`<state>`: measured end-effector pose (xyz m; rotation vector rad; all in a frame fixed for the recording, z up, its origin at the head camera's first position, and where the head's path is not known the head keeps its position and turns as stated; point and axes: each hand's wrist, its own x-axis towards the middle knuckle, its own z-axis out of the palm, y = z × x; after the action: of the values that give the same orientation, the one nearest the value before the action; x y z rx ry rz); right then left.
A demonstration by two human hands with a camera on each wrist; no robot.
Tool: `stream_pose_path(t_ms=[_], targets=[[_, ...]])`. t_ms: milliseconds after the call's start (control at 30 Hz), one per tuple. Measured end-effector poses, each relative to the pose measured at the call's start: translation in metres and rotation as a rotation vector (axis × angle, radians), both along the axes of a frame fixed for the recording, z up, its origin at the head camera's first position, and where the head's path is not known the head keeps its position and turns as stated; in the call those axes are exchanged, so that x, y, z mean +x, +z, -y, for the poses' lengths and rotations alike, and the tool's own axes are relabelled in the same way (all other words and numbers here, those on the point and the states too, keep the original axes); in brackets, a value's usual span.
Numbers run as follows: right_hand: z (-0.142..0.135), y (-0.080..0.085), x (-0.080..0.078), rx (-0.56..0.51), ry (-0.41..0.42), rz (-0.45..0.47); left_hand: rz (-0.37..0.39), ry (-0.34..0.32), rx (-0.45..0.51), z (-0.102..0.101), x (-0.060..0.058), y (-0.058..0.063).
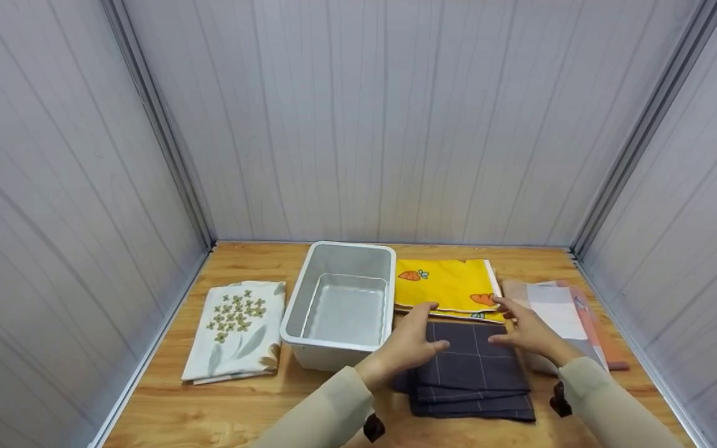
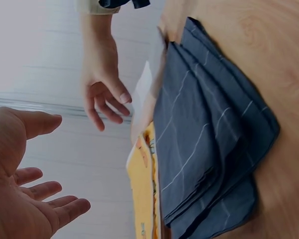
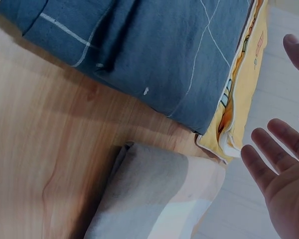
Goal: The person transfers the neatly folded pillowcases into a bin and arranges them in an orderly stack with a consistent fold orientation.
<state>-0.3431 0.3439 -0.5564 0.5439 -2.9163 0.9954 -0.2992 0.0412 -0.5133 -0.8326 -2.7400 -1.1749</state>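
- Hovering above the folded dark navy white-lined cloth (image 1: 473, 367), our left grip (image 1: 405, 348) and right grip (image 1: 529, 330) are both released.
- Beyond it we see folded yellow carrot-print fabric (image 1: 442, 286).

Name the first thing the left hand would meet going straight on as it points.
Probably the yellow carrot-print cloth, though the left hand hovers at unclear height and might pass over it.

Dark navy windowpane-check cloth (image 1: 477, 359), folded, flat on wood-grain tabletop (image 1: 165, 414).
Thin white grid lines; several layers, near edges fanned unevenly. Lies right of grey bin (image 1: 293, 340), just nearer than yellow carrot-print cloth (image 1: 449, 284). Left hand (image 1: 403, 348) and right hand (image 1: 529, 330) hover at its far corners, fingers spread, apart from the fabric.
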Motion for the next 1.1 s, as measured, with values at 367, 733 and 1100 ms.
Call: stream_pose_path(t_ms=[367, 733, 1100], targets=[[-0.001, -0.008, -0.001, 0.010, 0.004, 0.061, 0.032, 0.023, 0.022, -0.015, 0.001, -0.019], [-0.003, -0.017, -0.001, 0.004, -0.012, 0.085, 0.104, 0.053, 0.057, -0.025, -0.006, -0.047], [-0.007, -0.024, 0.000, 0.025, -0.012, 0.054, 0.047, 0.136, 0.149, -0.024, -0.021, -0.077]])
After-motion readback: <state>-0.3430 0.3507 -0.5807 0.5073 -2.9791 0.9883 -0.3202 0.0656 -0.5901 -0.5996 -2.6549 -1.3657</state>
